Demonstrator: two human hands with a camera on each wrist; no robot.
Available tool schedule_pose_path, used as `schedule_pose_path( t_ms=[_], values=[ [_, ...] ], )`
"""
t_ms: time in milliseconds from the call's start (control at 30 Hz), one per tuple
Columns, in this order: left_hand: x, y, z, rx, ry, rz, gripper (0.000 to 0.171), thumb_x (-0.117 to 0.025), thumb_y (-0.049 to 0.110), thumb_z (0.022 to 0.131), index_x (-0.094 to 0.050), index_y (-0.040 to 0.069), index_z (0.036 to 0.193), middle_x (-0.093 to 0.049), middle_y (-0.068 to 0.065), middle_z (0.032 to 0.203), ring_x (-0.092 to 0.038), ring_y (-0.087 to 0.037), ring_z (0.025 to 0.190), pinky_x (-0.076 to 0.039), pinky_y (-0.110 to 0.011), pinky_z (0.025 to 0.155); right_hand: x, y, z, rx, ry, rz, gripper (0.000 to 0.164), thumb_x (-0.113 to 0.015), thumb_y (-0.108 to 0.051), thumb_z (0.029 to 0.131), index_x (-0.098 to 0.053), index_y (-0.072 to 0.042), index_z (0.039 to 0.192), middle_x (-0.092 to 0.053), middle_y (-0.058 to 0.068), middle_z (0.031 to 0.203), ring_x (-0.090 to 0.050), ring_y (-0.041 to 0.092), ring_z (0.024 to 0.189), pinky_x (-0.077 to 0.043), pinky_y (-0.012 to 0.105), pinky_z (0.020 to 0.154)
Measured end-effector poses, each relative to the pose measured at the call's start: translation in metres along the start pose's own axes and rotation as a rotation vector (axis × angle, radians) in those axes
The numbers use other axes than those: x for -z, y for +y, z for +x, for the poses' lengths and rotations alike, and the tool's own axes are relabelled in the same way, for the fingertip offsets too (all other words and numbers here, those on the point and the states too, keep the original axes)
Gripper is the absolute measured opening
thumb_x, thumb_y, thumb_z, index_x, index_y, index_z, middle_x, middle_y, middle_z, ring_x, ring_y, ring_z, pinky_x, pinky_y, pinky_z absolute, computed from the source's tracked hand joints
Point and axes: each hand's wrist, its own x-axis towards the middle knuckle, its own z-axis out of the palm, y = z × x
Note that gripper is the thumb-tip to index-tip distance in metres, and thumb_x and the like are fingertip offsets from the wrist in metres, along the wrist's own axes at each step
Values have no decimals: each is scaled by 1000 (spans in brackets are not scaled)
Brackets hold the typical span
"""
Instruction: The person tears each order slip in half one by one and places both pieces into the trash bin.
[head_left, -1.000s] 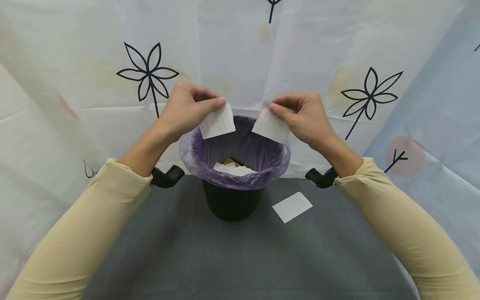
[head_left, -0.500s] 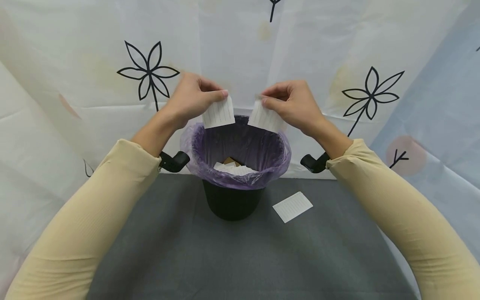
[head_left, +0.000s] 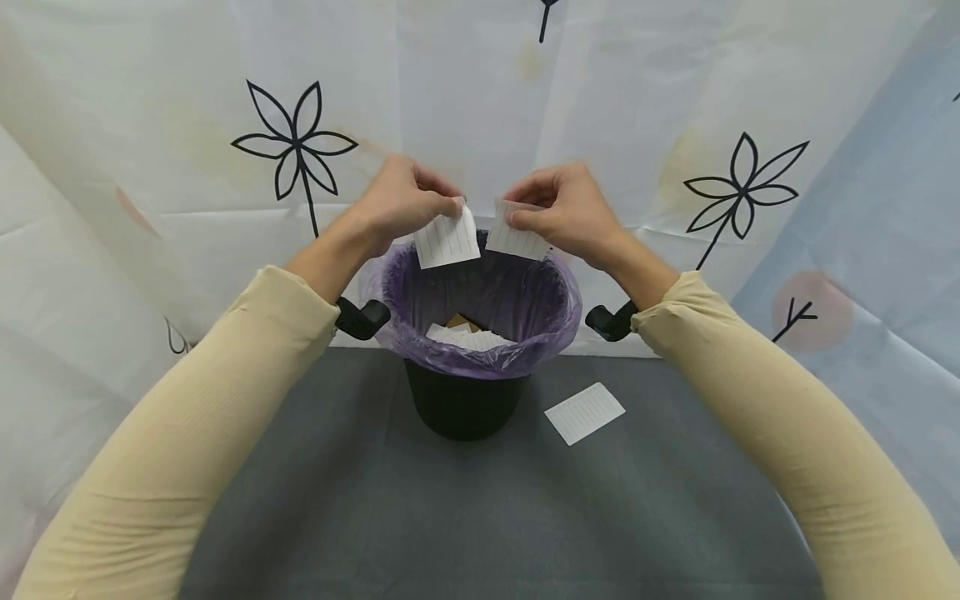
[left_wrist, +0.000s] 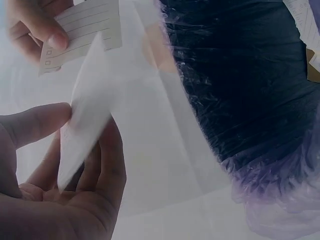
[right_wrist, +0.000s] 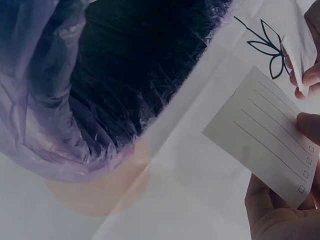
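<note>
My left hand (head_left: 405, 200) pinches a piece of lined white paper (head_left: 448, 240) between thumb and fingers, above the left back of a bin's rim. Another lined piece of paper (head_left: 517, 229) is pinched in my right hand (head_left: 570, 212), a short gap away. In the right wrist view this right piece of paper (right_wrist: 260, 135) shows ruled lines and small checkboxes along one edge. From the left wrist, the left piece of paper (left_wrist: 87, 110) appears nearly edge-on. Under both hands stands a black bin (head_left: 465, 404) lined with a purple plastic bag (head_left: 390, 329).
Inside the bag lie white paper pieces (head_left: 480, 340) and a brown piece (head_left: 459, 322). A whole lined card (head_left: 585, 413) rests on the grey tabletop (head_left: 480, 517) right of the bin. Behind hangs a white cloth (head_left: 480, 100) with flower outlines.
Both hands, each holding its piece of paper, rose and then lowered slightly while drawing closer together over the bin. The bin and the card on the table stayed put.
</note>
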Motion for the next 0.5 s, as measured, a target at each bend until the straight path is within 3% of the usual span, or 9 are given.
schedule_pose_path(
  t_ms=[300, 500],
  values=[
    [-3, -5, 1, -39, -32, 29, 29, -67, 6, 94, -71, -1, 122, -62, -13, 128, -57, -24, 110, -50, -35, 91, -3, 6, 0, -23, -28, 2, 18, -74, 1, 87, -75, 4, 105, -74, 11, 90, -69, 14, 78, -54, 24, 75],
    [-5, -6, 1, -45, -36, -17, 27, -69, 5, 94, -70, -4, 120, -65, -14, 119, -63, -22, 98, -53, -35, 89, -4, 8, -1, -24, -47, 1, 19, -75, 0, 88, -75, 3, 106, -75, 13, 93, -72, 19, 83, -55, 25, 77]
  ],
)
